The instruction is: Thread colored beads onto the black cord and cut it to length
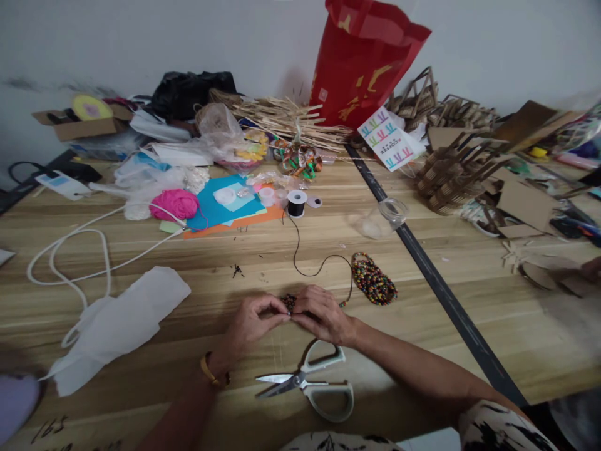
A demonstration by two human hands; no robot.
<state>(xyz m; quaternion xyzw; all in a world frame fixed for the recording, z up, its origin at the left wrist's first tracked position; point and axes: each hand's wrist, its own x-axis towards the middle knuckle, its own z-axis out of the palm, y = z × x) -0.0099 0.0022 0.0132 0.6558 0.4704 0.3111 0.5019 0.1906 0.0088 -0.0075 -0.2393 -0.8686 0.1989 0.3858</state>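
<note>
You have both hands low and central over the table (413, 351), working on a short beaded strand (288, 303). Your left hand (251, 318) pinches at the near side of the beads, thumb and forefinger tips brought together. Your right hand (325, 313) pinches too, its fingertips meeting the left's, with the other fingers curled over and hiding part of the strand. A pale speck shows where the tips meet; too small to tell what it is.

Black cord (305, 274) runs from the spool (297, 203) in a loose curve round to a few beads just beside the right hand. Whether it's one piece with the beads between your fingers, can't tell; your hand covers the join. A coiled string of multicoloured beads (374, 280) lies on the table just right of that cord.

Scissors (295, 381) lie just below your hands, blades apart, points to the left. Short black scraps (237, 271) sit beyond the left hand; a clear round container (393, 213) is farther off, right of the spool.

Step in hand, as judged: fine fingertip work at one end of the beads, likely joining or fastening. Next move calls for keeping both pinches steady, leaving slack in the cord so it doesn't tug, and keeping your wrists off those open blades.
</note>
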